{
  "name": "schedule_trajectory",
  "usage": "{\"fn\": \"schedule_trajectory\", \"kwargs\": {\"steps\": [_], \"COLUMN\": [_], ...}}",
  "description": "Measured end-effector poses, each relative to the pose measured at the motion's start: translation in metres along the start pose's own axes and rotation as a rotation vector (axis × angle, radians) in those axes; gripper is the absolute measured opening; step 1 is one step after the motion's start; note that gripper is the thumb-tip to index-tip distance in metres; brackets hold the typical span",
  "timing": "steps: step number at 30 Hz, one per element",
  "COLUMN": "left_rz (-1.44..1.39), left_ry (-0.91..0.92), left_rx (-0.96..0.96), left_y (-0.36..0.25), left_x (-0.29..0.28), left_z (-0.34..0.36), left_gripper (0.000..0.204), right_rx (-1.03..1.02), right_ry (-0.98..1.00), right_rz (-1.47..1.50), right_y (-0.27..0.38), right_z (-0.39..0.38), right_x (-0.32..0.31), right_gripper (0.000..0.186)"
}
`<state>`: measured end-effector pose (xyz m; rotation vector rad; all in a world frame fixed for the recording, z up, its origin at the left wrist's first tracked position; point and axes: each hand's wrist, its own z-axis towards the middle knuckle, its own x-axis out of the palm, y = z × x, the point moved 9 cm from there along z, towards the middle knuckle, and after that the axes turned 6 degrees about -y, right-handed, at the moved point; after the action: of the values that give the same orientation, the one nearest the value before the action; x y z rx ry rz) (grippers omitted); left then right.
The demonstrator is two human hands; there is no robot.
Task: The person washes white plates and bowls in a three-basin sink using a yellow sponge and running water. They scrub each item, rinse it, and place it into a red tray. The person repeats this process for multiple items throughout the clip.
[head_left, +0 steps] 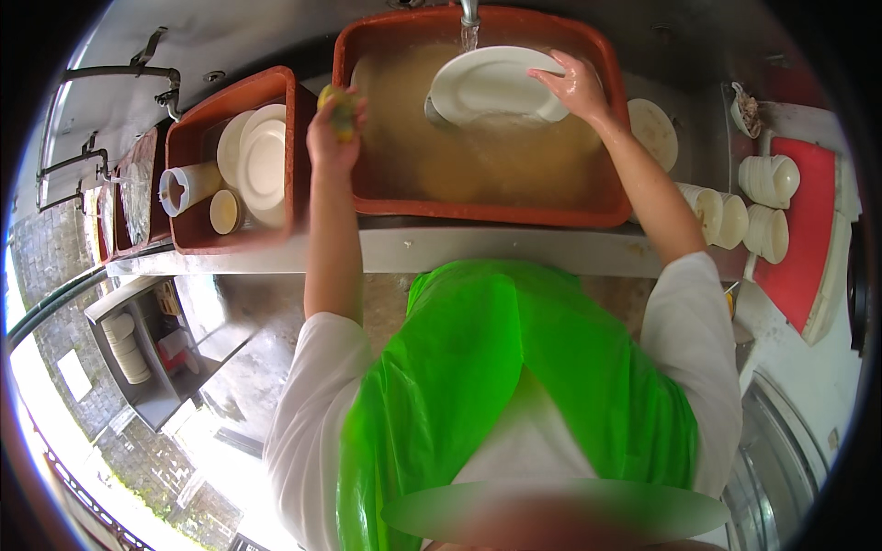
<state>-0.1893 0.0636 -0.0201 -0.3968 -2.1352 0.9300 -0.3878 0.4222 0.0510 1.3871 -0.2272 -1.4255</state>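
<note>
My left hand (333, 142) is closed around a yellow and green sponge (341, 110) at the left rim of a large orange basin (487, 216) of murky water. My right hand (574, 87) grips the right side of a white oval plate (482, 84), tilted and partly in the water. Water runs from a metal faucet (469, 14) behind the plate. Under the plate's left edge, a grey object shows, too hidden to name.
A smaller orange bin (193, 237) on the left holds plates, a translucent jug and a cup. At right are a white plate (652, 133), several stacked bowls (767, 179) and a red board (795, 285). A grey cart (161, 399) with dishes stands lower left.
</note>
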Motion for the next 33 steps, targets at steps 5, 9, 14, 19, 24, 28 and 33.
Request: {"fn": "schedule_trajectory", "kwargs": {"steps": [5, 9, 14, 19, 24, 28, 33], "left_rz": [0.652, 1.233, 1.099, 1.129, 1.638, 1.336, 1.508], "left_ry": [0.048, 0.064, 0.174, 1.009, 0.653, 0.557, 0.941], "left_rx": [0.125, 0.465, 0.86, 0.408, 1.077, 0.915, 0.769], "left_y": [0.07, 0.135, 0.208, 0.25, 0.21, 0.198, 0.205], "left_x": [0.094, 0.134, 0.221, 0.267, 0.189, 0.238, 0.198], "left_z": [0.033, 0.067, 0.038, -0.101, 0.012, -0.019, -0.072], "left_gripper": [0.051, 0.061, 0.058, 0.053, 0.055, 0.061, 0.061], "right_rx": [0.591, 0.818, 0.917, 0.881, 0.909, 1.013, 0.902], "right_ry": [-0.094, -0.08, 0.008, -0.327, -0.248, 0.014, -0.161], "right_rz": [0.526, 0.959, 1.148, 1.426, 1.633, 1.549, 1.584], "right_y": [-0.093, -0.067, -0.069, -0.11, -0.051, -0.061, -0.063], "right_z": [-0.067, -0.102, -0.124, -0.149, -0.16, -0.173, -0.14], "right_x": [0.027, 0.033, 0.056, 0.02, 0.03, 0.104, 0.044], "right_gripper": [0.028, 0.03, 0.03, 0.054, 0.068, 0.057, 0.061]}}
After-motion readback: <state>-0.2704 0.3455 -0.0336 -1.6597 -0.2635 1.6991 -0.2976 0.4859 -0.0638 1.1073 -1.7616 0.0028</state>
